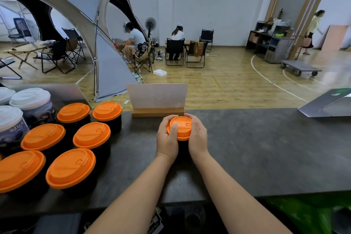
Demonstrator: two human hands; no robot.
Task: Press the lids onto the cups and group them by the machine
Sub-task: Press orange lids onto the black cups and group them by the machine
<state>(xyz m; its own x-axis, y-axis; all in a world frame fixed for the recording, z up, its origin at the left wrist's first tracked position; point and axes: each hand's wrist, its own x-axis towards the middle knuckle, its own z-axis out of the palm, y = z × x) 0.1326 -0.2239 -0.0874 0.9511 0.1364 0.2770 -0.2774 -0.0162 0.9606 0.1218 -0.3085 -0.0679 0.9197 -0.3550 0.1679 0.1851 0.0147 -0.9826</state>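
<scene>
Both hands clamp one black cup: left hand [167, 138] with thumb pressing the orange lid [181, 128], right hand [197, 135] cupping its far rim. The lidded group [72, 138] stands on the desk [256, 148] left of this cup, nearer the left hand.

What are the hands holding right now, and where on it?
Both hands, left hand and right hand, grip the orange lid at its rim on opposite sides, left thumb on top.
</scene>
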